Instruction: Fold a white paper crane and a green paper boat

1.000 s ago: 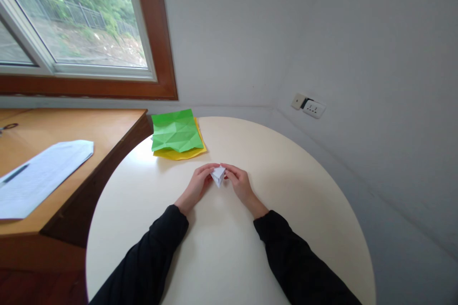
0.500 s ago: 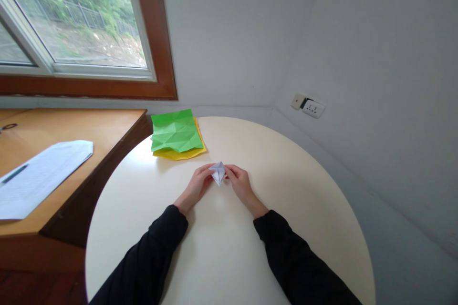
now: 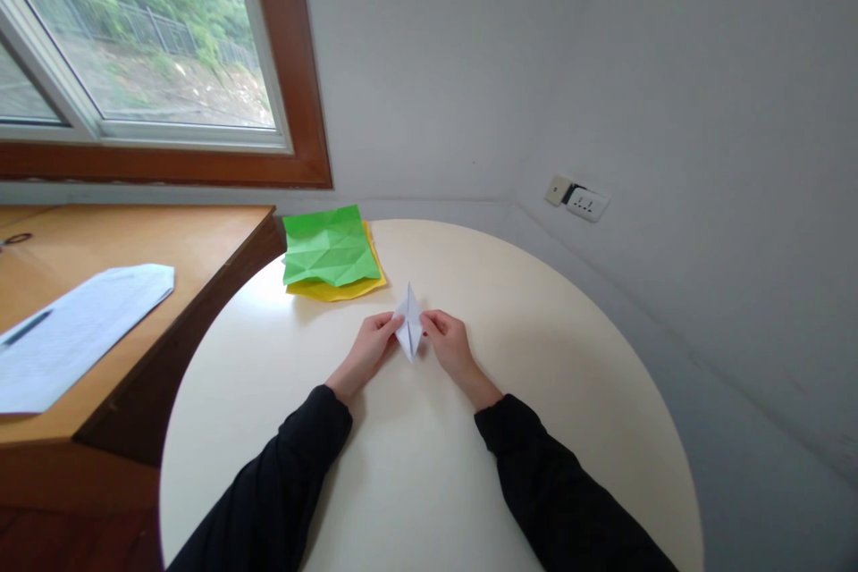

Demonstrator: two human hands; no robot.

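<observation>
A small folded white paper (image 3: 409, 326), a narrow diamond with a crease or slit down its middle, is held between my two hands over the round table. My left hand (image 3: 372, 347) pinches its left edge, thumb on top. On the opposite edge, the thumb and fingers of my right hand (image 3: 450, 342) are closed. The paper's points face away from me and toward me. My fingers underneath it are mostly hidden.
Creased green paper (image 3: 330, 243) lies on yellow paper (image 3: 339, 290) at the back left of the white round table (image 3: 429, 500). On the wooden desk (image 3: 214, 228) at left are white sheets (image 3: 80, 340), a pen (image 3: 27, 327) and partly visible scissors (image 3: 17, 239).
The white paper has become longer, its far point now reaching away from me and its near point lower. My hands have stayed in nearly the same place.
</observation>
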